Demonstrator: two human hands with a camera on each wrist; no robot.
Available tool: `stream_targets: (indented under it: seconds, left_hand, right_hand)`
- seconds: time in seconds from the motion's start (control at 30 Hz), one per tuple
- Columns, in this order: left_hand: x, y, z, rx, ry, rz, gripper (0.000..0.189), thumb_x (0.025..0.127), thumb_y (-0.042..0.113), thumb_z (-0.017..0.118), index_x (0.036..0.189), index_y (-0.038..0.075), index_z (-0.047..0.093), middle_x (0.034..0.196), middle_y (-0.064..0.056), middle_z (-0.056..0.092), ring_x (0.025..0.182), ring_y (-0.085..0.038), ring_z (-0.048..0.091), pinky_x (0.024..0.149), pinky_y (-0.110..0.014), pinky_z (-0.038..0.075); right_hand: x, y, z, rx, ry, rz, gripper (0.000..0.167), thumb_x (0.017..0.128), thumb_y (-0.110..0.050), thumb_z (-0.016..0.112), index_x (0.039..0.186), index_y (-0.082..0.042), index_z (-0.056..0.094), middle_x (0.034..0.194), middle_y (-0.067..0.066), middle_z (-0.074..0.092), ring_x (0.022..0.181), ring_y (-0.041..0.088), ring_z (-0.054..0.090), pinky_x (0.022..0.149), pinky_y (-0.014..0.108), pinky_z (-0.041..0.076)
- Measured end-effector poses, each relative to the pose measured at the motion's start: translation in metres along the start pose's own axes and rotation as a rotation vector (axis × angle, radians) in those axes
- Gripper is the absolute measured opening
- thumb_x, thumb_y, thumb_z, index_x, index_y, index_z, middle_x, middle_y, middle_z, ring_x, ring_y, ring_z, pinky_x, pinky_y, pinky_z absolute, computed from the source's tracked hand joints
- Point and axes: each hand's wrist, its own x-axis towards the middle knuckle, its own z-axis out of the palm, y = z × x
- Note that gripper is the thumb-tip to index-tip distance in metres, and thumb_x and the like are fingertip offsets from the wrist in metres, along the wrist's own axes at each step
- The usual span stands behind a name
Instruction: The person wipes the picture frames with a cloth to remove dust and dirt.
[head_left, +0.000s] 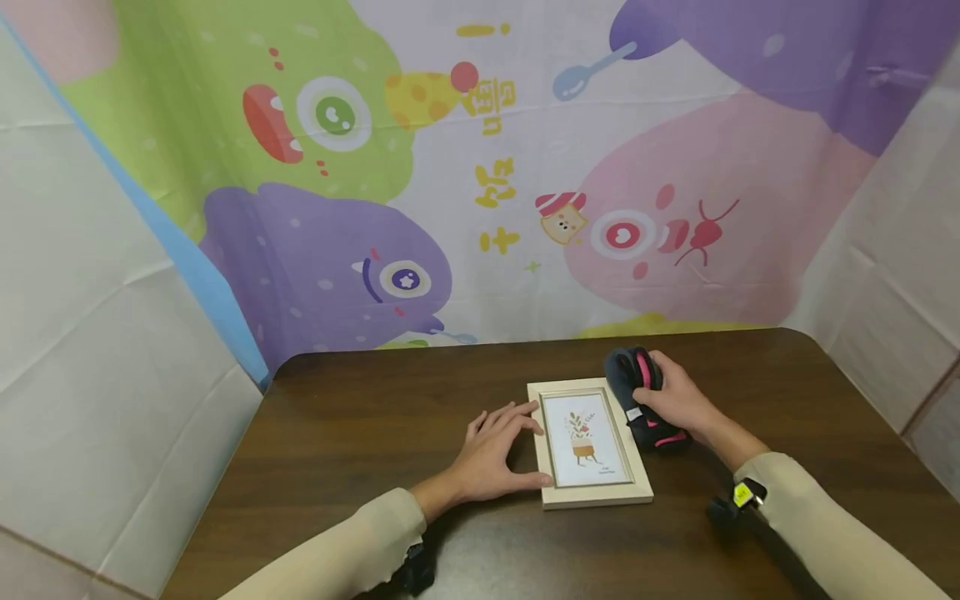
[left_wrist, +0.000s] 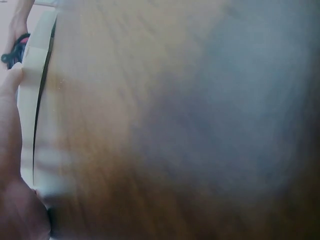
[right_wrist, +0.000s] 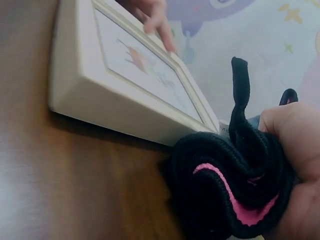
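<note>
A cream picture frame [head_left: 600,497] lies face up on the brown table, around a print [head_left: 588,437] of a potted plant. My left hand [head_left: 491,454] rests at its left side, fingers spread and touching the border, thumb against the lower left edge. In my right hand [head_left: 681,402] I grip a folded dark cloth [head_left: 621,379] with pink inner layers and a small white tag, at the frame's right edge. The right wrist view shows the rolled folds of the cloth [right_wrist: 230,185] and a dark loop sticking up, close beside the frame's side wall [right_wrist: 115,105].
The wooden table [head_left: 360,417] reaches back to a hanging cloth [head_left: 517,300] printed with cartoon monsters. Pale sheets [head_left: 112,333] close off the left and right sides. A dark strap with a yellow marker [head_left: 742,494] sits on the right wrist.
</note>
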Motion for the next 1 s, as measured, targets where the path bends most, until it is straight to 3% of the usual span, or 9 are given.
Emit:
stream_targets:
  seconds: [0.17,0.43,0.67,0.83,1.0]
  left_hand:
    - [0.002,0.0,-0.002,0.002,-0.01,0.005,0.064,0.092,0.063,0.084,0.141,0.029,0.061,0.185,0.006,0.038,0.174,-0.04,0.031,0.131,-0.082,0.02]
    - [0.002,-0.001,-0.002,0.013,-0.012,0.0,0.064,0.092,0.062,0.084,0.141,0.029,0.062,0.185,0.006,0.039,0.174,-0.04,0.032,0.131,-0.082,0.021]
    - [0.0,-0.001,-0.001,-0.003,-0.015,-0.01,0.064,0.092,0.063,0.083,0.141,0.028,0.062,0.185,0.006,0.038,0.174,-0.04,0.031,0.132,-0.081,0.02]
    - [0.0,-0.001,0.0,0.002,-0.007,-0.012,0.064,0.092,0.063,0.083,0.141,0.028,0.062,0.184,0.006,0.039,0.174,-0.039,0.032,0.132,-0.08,0.02]
    - [-0.001,-0.001,-0.001,-0.001,-0.006,-0.014,0.064,0.092,0.064,0.084,0.14,0.029,0.062,0.184,0.006,0.039,0.174,-0.038,0.032,0.132,-0.081,0.02]
  right_hand:
    - [0.012,0.001,-0.003,0.006,-0.005,0.03,0.059,0.104,-0.007,0.067,0.156,0.008,0.043,0.142,0.034,0.063,0.12,0.036,0.066,0.091,0.029,0.054]
    - [0.01,0.002,-0.001,-0.023,-0.01,0.033,0.064,0.105,-0.008,0.066,0.161,0.008,0.04,0.152,0.036,0.058,0.132,0.043,0.06,0.106,0.045,0.053]
    - [0.001,0.007,0.001,0.002,-0.006,0.029,0.062,0.104,-0.007,0.067,0.159,0.007,0.042,0.142,0.032,0.064,0.118,0.031,0.066,0.09,0.029,0.054]
    - [-0.013,0.008,0.003,0.026,-0.018,0.05,0.065,0.103,-0.007,0.066,0.161,0.007,0.04,0.139,0.032,0.066,0.109,0.023,0.067,0.082,0.028,0.057]
    - [-0.033,0.006,0.006,0.011,-0.024,0.077,0.065,0.103,-0.008,0.066,0.161,0.007,0.039,0.14,0.03,0.065,0.112,0.024,0.066,0.083,0.027,0.057]
